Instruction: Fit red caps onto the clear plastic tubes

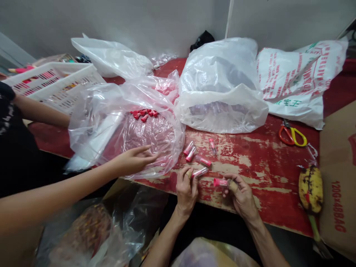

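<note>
Left hand (187,191), bottom centre: fingers and thumb pinching a clear tube with a pink end (200,172), held just over the table edge, clear end pointing up-right. Right hand (240,194), right of it: thumb and fingers closed on a second pink-ended tube (220,182), pink end pointing left toward the left hand. The two hands are apart.

Four loose tubes lie on the worn red table (267,178) just above the hands: two side by side (190,153), one below-right of them (204,160), one farther up-right (213,145).

Centre-left: clear plastic bag (147,139), spread out, small red pieces (144,114) clustered near its top. Co-worker's hand (137,159) over its lower part, fingers extended, nothing seen in it. Co-worker's other arm comes in at left; that hand is hidden behind the bag, can't tell its state.

Upper left: white plastic basket (59,83), bulging translucent bag (114,55) beside it. Upper centre: big cloudy plastic bag (219,81), contents unclear. Upper right: white sack with red print (292,74). Right: scissors with red and yellow handles (293,135), spotted banana (310,189), then cardboard box (338,178) marked 120G×48BAG.
</note>
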Tool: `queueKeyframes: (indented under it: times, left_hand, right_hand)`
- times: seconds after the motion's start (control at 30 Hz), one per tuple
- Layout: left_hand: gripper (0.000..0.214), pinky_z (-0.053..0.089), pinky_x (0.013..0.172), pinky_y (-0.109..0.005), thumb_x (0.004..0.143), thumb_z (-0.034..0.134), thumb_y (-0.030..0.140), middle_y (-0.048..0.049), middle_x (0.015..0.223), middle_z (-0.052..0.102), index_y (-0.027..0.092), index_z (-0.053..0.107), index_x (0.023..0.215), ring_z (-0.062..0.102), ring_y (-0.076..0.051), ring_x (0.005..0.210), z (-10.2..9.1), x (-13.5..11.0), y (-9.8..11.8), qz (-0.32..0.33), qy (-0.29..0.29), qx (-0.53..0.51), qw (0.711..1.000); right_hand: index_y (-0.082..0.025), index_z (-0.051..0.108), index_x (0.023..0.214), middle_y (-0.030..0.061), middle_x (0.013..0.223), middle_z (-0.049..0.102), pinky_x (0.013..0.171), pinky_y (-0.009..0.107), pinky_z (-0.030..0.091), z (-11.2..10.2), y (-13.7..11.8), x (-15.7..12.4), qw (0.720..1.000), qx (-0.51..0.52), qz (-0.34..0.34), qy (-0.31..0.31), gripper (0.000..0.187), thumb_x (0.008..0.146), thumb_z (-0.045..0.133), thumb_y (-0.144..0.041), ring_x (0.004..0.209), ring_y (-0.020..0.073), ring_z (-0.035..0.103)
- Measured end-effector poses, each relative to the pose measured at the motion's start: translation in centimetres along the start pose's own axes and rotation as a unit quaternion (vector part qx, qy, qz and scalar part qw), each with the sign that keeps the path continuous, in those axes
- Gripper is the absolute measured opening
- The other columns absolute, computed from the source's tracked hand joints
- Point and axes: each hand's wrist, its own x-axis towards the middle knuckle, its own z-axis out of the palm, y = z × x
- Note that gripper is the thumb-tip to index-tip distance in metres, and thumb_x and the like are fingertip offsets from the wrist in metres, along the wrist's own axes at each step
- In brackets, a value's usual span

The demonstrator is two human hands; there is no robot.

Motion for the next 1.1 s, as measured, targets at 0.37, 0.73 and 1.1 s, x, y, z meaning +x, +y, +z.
queueKeyframes:
  times: [0.37, 0.73, 1.1]
  left_hand:
    - [0.029, 0.054, 0.071, -0.028, 0.085, 0.058, 0.022, -0.0068, 0.095, 0.066, 0.020, 0.059, 0.114, 0.064, -0.017, 0.081, -1.2, 0.0, 4.1, -0.098, -0.174, -0.247, 0.948]
    - [0.013, 0.048, 0.078, -0.031, 0.081, 0.063, 0.025, -0.0055, 0.089, 0.066, 0.018, 0.068, 0.090, 0.062, -0.019, 0.083, -1.9, 0.3, 4.2, -0.284, -0.207, -0.348, 0.869]
    - [0.019, 0.048, 0.080, -0.029, 0.078, 0.065, 0.026, -0.0048, 0.093, 0.069, 0.019, 0.068, 0.096, 0.063, -0.019, 0.086, -1.8, 0.5, 4.2, -0.348, -0.226, -0.420, 0.807]
  right_hand:
    - [-0.019, 0.060, 0.086, -0.0031, 0.069, 0.055, 0.045, 0.020, 0.043, 1.7, -1.2, -0.1, 0.997, 0.063, 0.051, -0.008, 0.034, 0.065, 0.077, -0.041, 0.049, 0.0076, 0.046]
    - [-0.023, 0.061, 0.096, -0.0006, 0.085, 0.057, 0.061, 0.022, 0.045, 0.6, -0.8, -0.4, 0.995, -0.050, -0.033, -0.079, 0.020, 0.081, 0.065, -0.036, 0.065, 0.0105, 0.053]
    - [-0.024, 0.060, 0.097, 0.0027, 0.101, 0.055, 0.087, 0.028, 0.044, 0.4, -2.1, -0.5, 0.946, -0.235, -0.172, -0.140, 0.014, 0.084, 0.060, -0.029, 0.099, 0.0181, 0.054]
